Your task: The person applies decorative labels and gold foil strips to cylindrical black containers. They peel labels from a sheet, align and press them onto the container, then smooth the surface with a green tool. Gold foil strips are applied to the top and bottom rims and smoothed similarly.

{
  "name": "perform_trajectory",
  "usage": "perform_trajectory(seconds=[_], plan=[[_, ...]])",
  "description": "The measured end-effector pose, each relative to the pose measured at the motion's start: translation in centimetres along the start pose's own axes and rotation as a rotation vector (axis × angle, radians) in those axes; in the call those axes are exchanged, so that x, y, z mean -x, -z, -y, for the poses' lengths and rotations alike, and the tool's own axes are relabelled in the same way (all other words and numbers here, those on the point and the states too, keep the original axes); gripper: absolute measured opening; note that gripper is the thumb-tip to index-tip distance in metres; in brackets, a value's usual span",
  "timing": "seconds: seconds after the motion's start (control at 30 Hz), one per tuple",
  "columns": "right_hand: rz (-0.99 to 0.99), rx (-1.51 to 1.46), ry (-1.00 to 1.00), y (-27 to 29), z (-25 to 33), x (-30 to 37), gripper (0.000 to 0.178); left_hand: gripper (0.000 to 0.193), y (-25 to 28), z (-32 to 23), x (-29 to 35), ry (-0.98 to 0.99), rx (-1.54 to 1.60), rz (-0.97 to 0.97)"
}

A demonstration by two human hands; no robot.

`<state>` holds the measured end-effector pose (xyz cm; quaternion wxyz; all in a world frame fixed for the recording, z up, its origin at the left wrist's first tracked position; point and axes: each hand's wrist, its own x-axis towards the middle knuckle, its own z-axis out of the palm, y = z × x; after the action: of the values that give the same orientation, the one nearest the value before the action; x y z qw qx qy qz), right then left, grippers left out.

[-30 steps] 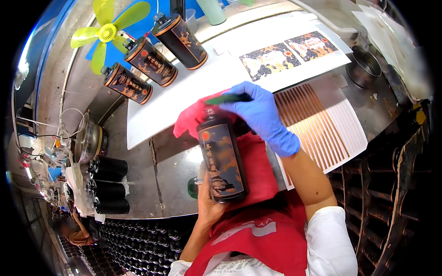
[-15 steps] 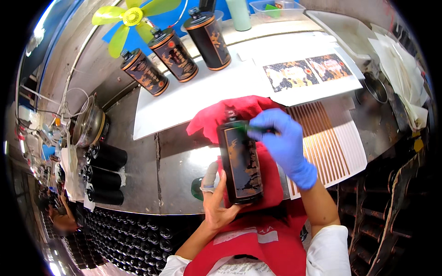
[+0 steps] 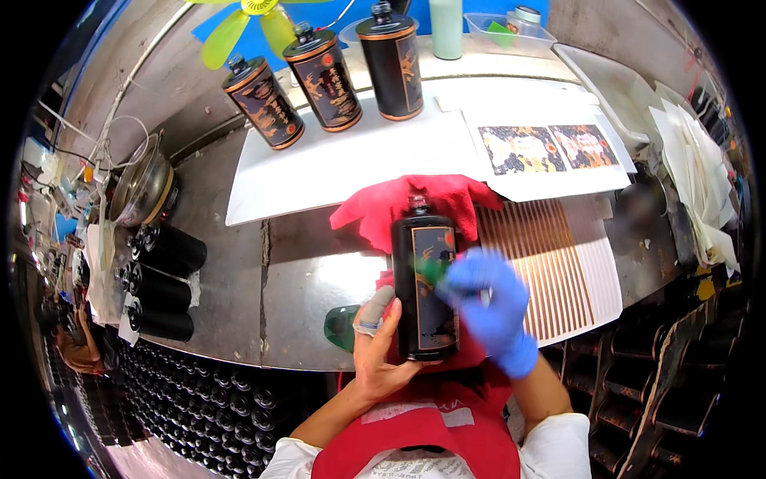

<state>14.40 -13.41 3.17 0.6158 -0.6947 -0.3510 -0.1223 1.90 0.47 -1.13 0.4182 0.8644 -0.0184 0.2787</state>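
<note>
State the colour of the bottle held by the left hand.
The bottle is black; the head view shows it best.

A pale-green cylinder (image 3: 446, 30) stands beside a clear tub (image 3: 536, 43) (jar (image 3: 524, 19) inside).

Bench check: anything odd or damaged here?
No obvious spill or breakage. One mismatch: the left hand is gloveless with a grey wrap on one finger, while the right hand wears a blue glove.
</note>
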Motion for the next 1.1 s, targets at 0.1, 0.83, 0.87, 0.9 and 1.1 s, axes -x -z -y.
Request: perform_trajectory(seconds=[0.1,0.83,0.87,0.9,1.1], plan=[[0.384,0.079,0.155,0.9,4.3,5.6,0.032,0.087,-0.4,1.1,0.6,-0.001,0.028,-0.107],[0.741,0.197,0.048,3.4,5.9,4.1,0.036,0.091,-0.2,1.8,0.0,-0.015,0.069,-0.058],[0.715,0.264,0.028,3.2,5.8,3.6,0.035,0.091,-0.2,1.7,-0.1,-0.017,0.073,-0.06],[0.679,0.328,0.003,2.7,5.7,2.9,0.034,0.09,-0.1,1.6,-0.1,-0.023,0.075,-0.051],[0.227,0.327,-0.007,-1.6,-0.9,-10.8,0.023,0.093,0.0,0.9,-0.3,-0.003,0.113,-0.055]])
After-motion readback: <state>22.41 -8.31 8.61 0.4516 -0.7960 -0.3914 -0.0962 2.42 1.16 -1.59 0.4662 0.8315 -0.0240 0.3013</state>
